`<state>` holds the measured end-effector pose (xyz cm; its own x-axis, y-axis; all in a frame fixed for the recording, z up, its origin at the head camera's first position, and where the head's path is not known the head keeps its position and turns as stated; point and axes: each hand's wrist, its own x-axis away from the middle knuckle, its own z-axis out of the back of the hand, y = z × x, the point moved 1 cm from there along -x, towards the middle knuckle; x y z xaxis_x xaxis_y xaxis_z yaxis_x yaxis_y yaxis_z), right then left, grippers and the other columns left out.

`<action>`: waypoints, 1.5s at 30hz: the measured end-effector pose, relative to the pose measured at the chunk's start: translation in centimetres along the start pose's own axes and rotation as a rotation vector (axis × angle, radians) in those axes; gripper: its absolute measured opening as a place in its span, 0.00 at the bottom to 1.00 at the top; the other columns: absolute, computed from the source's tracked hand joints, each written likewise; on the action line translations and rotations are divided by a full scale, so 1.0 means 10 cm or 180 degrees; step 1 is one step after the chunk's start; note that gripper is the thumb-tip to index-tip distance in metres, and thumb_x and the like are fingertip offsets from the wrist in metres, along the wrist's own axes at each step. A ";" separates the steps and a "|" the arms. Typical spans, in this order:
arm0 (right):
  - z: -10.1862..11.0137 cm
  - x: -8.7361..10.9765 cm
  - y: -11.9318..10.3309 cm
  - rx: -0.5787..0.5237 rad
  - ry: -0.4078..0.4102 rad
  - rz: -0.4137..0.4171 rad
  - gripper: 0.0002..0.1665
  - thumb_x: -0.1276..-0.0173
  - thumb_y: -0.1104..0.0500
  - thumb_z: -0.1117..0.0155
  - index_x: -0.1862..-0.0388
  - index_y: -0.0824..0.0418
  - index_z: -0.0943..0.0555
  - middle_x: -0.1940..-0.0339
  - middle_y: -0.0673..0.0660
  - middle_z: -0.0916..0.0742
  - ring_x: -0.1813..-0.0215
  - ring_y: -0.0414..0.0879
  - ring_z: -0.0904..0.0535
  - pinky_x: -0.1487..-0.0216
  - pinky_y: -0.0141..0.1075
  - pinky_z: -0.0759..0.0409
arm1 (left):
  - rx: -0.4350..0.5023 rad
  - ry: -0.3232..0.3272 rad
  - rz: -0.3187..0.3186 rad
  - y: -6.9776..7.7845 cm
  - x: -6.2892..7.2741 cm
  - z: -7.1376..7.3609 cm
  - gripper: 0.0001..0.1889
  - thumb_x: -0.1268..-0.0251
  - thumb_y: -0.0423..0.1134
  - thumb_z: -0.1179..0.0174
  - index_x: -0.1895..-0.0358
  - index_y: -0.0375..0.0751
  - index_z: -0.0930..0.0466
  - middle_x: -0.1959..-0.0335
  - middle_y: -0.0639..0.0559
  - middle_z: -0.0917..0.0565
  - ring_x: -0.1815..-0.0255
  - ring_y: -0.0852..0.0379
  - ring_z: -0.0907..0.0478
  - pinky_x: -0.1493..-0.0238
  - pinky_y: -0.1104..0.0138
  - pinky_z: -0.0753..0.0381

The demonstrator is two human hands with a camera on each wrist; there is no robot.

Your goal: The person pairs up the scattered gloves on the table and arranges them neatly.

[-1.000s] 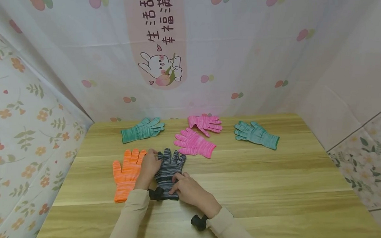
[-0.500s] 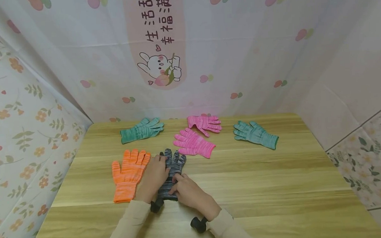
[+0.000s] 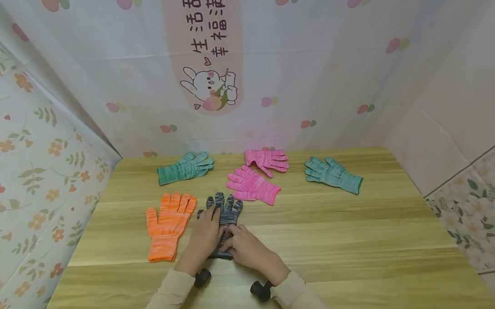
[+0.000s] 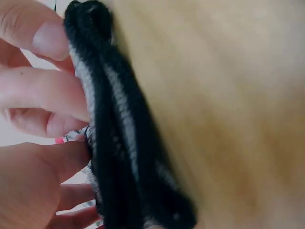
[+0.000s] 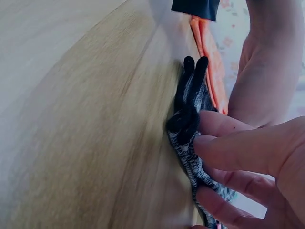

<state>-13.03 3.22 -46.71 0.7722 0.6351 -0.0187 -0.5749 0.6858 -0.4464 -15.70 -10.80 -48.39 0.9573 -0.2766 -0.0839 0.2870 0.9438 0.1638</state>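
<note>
White cloth (image 3: 310, 79) hung behind the wooden table (image 3: 357, 241), printed with small fruits and with a rabbit (image 3: 212, 85) under some dark Chinese characters. At the left side there was another cloth (image 3: 35, 175), which carried orange flowers and green leaves.

On the table, near to the person, lay the dark grey glove (image 3: 230, 217), flat, with its fingers pointing to the far edge and its cuff to the person. The left hand (image 3: 205, 229) rested over the side and the middle of this glove, with its fingers extended and not gripping. The right hand (image 3: 247, 247) was at the cuff part; its thumb and forefinger were close together and pinched the knitted fabric, as the right wrist view showed it. In the left wrist view the black cuff edge stood a little raised, in folds.

Just to the left of the dark grey glove was the orange glove (image 3: 164, 230), spread flat. Beyond the hands lay two pink gloves, the nearer one (image 3: 254, 186) just beside the dark grey fingertips and the farther one (image 3: 272, 160) close behind it. One green glove (image 3: 182, 170) was placed at the far left, and one blue-green glove (image 3: 334, 175) at the far right. Both sleeves (image 3: 299, 293) were cream.
</note>
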 end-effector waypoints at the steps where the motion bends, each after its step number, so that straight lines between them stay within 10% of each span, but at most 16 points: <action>1: 0.00 0.00 0.01 -0.0033 0.0005 0.0006 0.11 0.41 0.64 0.36 0.65 0.51 0.12 0.53 0.53 0.20 0.57 0.42 0.29 0.55 0.30 0.30 | 0.0041 0.0030 0.0005 0.00 0.00 -0.01 0.27 0.38 0.44 0.40 0.42 0.28 0.29 0.39 0.33 0.30 0.40 0.37 0.31 0.45 0.51 0.26; 18: 0.10 0.07 0.32 -0.0930 -0.0557 0.0083 0.16 0.34 0.64 0.44 0.48 0.57 0.18 0.40 0.56 0.23 0.36 0.51 0.31 0.35 0.44 0.32 | 0.0481 -0.0062 -0.0186 0.12 0.34 0.04 0.21 0.41 0.33 0.40 0.43 0.35 0.25 0.39 0.38 0.28 0.38 0.40 0.31 0.41 0.51 0.28; 25: 0.34 0.09 0.64 -0.1325 0.0214 -0.0356 0.15 0.33 0.66 0.46 0.49 0.64 0.20 0.43 0.61 0.22 0.36 0.56 0.30 0.36 0.51 0.32 | 0.0493 -0.0073 -0.0134 0.11 0.34 0.02 0.21 0.40 0.34 0.40 0.43 0.37 0.25 0.38 0.38 0.29 0.38 0.40 0.31 0.41 0.52 0.28; 30: 0.51 0.03 0.89 -0.1063 0.0743 -0.0784 0.14 0.35 0.67 0.44 0.52 0.68 0.19 0.45 0.64 0.22 0.40 0.59 0.27 0.39 0.52 0.30 | 0.0676 -0.0036 0.0017 0.13 0.30 0.03 0.19 0.42 0.33 0.39 0.46 0.35 0.24 0.41 0.37 0.27 0.40 0.39 0.30 0.44 0.49 0.27; 35: 0.51 0.02 1.11 -0.0605 0.0566 -0.1089 0.15 0.36 0.66 0.43 0.52 0.71 0.20 0.42 0.67 0.24 0.39 0.61 0.28 0.37 0.50 0.31 | 0.0992 0.0105 0.0185 0.26 0.25 0.09 0.15 0.41 0.32 0.40 0.50 0.35 0.22 0.46 0.39 0.24 0.44 0.40 0.28 0.46 0.50 0.26; 45: 0.47 0.11 1.00 0.0355 0.0561 -0.1122 0.09 0.37 0.64 0.42 0.63 0.71 0.21 0.63 0.63 0.19 0.56 0.56 0.21 0.52 0.46 0.22 | 0.1278 -0.0186 -0.0214 0.78 0.13 0.12 0.16 0.36 0.35 0.45 0.47 0.35 0.23 0.43 0.41 0.24 0.40 0.45 0.29 0.42 0.55 0.26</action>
<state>-19.24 12.42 -46.94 0.9561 0.2904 -0.0392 -0.2851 0.8909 -0.3534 -12.24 -4.06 -46.01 0.9330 -0.3558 -0.0534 0.3283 0.7809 0.5314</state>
